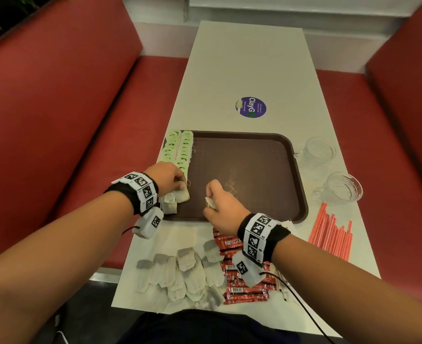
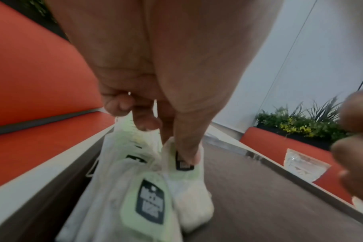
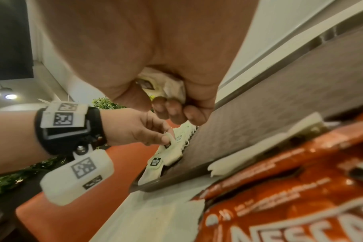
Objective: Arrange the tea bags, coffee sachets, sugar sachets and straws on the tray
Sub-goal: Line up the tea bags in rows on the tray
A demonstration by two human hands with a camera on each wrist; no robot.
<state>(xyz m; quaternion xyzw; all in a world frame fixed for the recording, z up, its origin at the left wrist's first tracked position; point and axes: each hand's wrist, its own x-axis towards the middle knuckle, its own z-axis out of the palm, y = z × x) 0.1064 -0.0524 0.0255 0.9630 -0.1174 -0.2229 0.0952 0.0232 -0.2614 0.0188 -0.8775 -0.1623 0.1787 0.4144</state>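
A brown tray (image 1: 249, 170) lies mid-table. Two rows of green-tagged tea bags (image 1: 180, 152) run along its left edge. At the near end of the rows, my left hand (image 1: 180, 184) pinches a tea bag (image 1: 183, 194) by its top; the thumb presses its tag (image 2: 183, 163) on the tray floor. My right hand (image 1: 212, 197) hovers over the tray's near side, fingers curled round another tea bag (image 3: 166, 88). Loose tea bags (image 1: 182, 274) lie piled at the table's front edge, red coffee sachets (image 1: 239, 289) beside them under my right wrist. Red straws (image 1: 331, 234) lie right of the tray.
Two clear glass cups (image 1: 319, 150) (image 1: 341, 187) stand on the table right of the tray. A round purple sticker (image 1: 251, 107) sits beyond the tray. Red bench seats (image 1: 56, 108) flank the table. White sachets (image 3: 263, 147) peek out between the tray rim and the coffee sachets.
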